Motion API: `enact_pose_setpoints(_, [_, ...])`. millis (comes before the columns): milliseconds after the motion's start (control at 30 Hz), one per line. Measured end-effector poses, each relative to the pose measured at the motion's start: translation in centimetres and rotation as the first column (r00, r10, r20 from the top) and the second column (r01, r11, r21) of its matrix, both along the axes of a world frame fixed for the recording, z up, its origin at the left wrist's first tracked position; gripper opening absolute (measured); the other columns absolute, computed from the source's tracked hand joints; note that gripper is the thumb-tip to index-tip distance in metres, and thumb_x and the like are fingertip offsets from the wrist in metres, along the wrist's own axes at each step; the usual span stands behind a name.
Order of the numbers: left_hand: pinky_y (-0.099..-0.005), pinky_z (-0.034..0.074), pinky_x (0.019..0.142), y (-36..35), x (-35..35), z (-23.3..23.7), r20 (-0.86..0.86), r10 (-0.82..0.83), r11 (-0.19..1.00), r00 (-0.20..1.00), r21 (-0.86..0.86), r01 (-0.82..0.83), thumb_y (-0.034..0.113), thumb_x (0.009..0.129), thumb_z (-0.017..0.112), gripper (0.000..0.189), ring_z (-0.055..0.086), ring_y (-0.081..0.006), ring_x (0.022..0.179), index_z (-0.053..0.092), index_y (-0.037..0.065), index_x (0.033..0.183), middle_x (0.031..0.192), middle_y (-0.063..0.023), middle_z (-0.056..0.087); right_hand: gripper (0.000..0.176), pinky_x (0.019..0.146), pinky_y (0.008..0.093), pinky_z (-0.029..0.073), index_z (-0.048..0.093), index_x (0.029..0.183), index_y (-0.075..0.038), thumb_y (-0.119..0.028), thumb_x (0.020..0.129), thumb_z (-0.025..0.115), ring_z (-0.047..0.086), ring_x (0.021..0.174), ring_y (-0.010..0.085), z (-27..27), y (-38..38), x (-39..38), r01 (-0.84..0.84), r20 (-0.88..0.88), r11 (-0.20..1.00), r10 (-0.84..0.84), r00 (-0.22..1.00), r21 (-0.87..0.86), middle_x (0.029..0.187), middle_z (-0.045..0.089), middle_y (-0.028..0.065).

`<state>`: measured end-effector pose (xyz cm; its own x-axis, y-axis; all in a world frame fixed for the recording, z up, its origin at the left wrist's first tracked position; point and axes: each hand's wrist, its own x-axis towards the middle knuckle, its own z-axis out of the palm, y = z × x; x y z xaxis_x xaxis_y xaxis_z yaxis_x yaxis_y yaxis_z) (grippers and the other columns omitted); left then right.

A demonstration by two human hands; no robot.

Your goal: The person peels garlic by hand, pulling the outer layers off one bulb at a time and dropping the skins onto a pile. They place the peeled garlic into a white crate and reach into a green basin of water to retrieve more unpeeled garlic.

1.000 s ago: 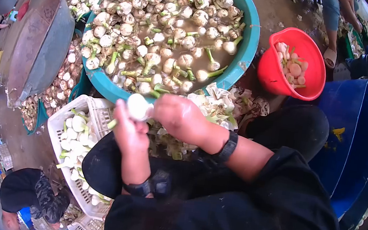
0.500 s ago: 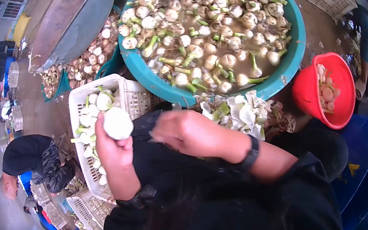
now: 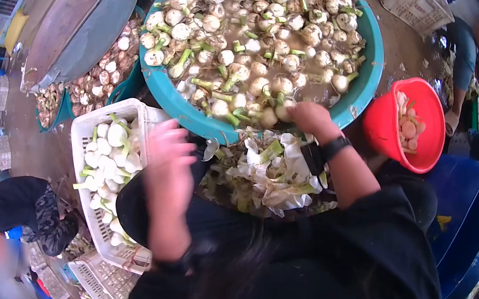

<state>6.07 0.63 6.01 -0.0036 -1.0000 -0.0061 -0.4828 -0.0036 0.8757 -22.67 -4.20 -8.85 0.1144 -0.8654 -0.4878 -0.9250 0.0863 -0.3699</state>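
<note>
My right hand point(image 3: 310, 119) reaches over the near rim of the teal tub point(image 3: 180, 110), its fingers wrapped on a bulb point(image 3: 285, 110) at the edge of the muddy water. Many dirty bulbs with green stems fill that tub. My left hand point(image 3: 173, 151), blurred, is raised beside the white crate point(image 3: 76, 142) with its fingers apart and nothing in it. White peeled bulbs point(image 3: 108, 158) lie in the crate. Between my arms sits a heap of pale peeled skins point(image 3: 275, 176).
At the right stands a red bowl point(image 3: 373, 116) with pale pieces inside, near blue bins point(image 3: 457, 211). A metal trough point(image 3: 93, 37) and more bulbs are at the upper left. People work at the lower left and upper right.
The white bulb has left my left hand, which is now open. My right hand has moved right and up to the tub and taken hold of a bulb. The view has shifted slightly.
</note>
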Motion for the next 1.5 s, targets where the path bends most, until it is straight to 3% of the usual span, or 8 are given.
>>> enact_pose_setpoints(100, [-0.0219,0.043,0.046,-2.1,-7.6,-3.6,-0.213,0.035,0.727,0.976,0.676,0.121,0.057,0.088,0.028,0.066,0.055,-0.014,0.056,0.026,0.006,0.13,0.083,-0.0138,0.058,0.024,0.07,0.0409,0.046,0.06,0.084,-0.004,-0.022,0.085,0.045,0.058,0.079,0.0344,7.4,3.0,2.7,0.187,0.496,0.982,-0.177,0.85,0.031,0.083,0.06,0.0196])
enact_pose_setpoints(433, [-0.0199,0.018,0.028,-1.3,-8.2,-7.1,-0.585,0.389,0.684,0.712,0.701,0.202,0.038,0.085,0.049,0.034,0.032,-0.0044,0.033,0.055,0.004,0.089,0.059,0.0022,0.049,0.019,0.049,0.0385,0.044,0.052,0.062,-0.002,-0.014,0.076,0.052,0.055,0.049,0.0291,8.4,7.0,6.5,0.088,0.369,0.887,0.097,0.924,-0.454,0.055,0.053,0.0154])
enact_pose_setpoints(567, [-0.0202,0.031,0.037,-1.6,-7.8,-6.1,-0.753,0.321,0.756,0.574,0.569,0.324,0.039,0.087,0.043,0.037,0.043,-0.0075,0.045,0.057,0.007,0.098,0.064,0.0004,0.051,0.028,0.047,0.0286,0.04,0.058,0.077,0.003,-0.02,0.087,0.045,0.049,0.052,0.0085,9.4,6.4,6.6,0.381,0.64,0.66,-0.742,0.199,0.647,0.058,0.052,0.0021])
enact_pose_setpoints(767, [-0.0216,0.041,0.055,-2.3,-6.9,-5.4,-0.438,-0.111,0.654,0.892,0.643,0.397,0.036,0.085,0.05,0.045,0.053,-0.0078,0.07,0.052,0.002,0.114,0.091,-0.0043,0.058,0.02,0.055,0.0278,0.04,0.063,0.081,-0.006,-0.021,0.086,0.052,0.049,0.056,0.0106,9.3,7.2,5.6,0.222,0.384,0.672,0.1,0.918,-0.706,0.06,0.054,0.0052])
enact_pose_setpoints(900, [-0.0359,0.038,0.092,0.3,-8.6,-2.7,0.176,-0.497,0.849,0.85,-0.106,0.518,0.007,0.072,0.064,0.045,0.047,-0.0295,0.107,0.051,0.003,0.115,0.108,-0.0173,0.053,0.019,0.054,0.0292,0.042,0.062,0.081,-0.001,-0.017,0.086,0.053,0.054,0.06,0.0121,6.6,5.7,4.9,0.51,0.666,0.593,-0.744,0.051,0.623,0.07,0.061,0.0045])
enact_pose_setpoints(1000, [-0.0362,0.039,0.092,0.4,-7.8,-4.6,0.488,-0.469,0.743,0.736,-0.232,0.627,0.005,0.074,0.061,0.044,0.048,-0.0305,0.109,0.049,0.005,0.117,0.108,-0.0162,0.054,0.018,0.059,0.0249,0.045,0.059,0.093,0.0,-0.014,0.088,0.049,0.057,0.067,0.0122,9.2,5.8,4.0,0.326,0.62,0.557,-0.774,-0.131,0.764,0.079,0.061,0.0039])
enact_pose_setpoints(1167, [-0.0319,0.049,0.082,-0.6,-8.1,-5.2,-0.795,0.303,0.913,0.525,0.4,0.078,0.012,0.086,0.052,0.025,0.058,-0.0201,0.096,0.051,0.002,0.11,0.108,-0.0113,0.056,0.023,0.08,0.026,0.042,0.056,0.105,-0.001,-0.014,0.089,0.046,0.054,0.09,0.0116,11.8,8.1,5.1,0.34,0.748,0.675,-0.514,-0.421,0.655,0.097,0.059,0.0044])
enact_pose_setpoints(1500, [-0.029,0.051,0.054,-1.4,-4.5,-6.2,-0.745,0.612,0.772,0.266,0.636,0.008,0.034,0.09,0.042,0.031,0.061,-0.0166,0.074,0.052,0.007,0.103,0.09,-0.0035,0.06,0.025,0.07,0.0344,0.047,0.057,0.099,-0.002,-0.018,0.081,0.048,0.059,0.088,0.0263,14.3,9.0,-2.6,0.411,0.953,0.891,-0.071,-0.296,0.194,0.096,0.06,0.0123])
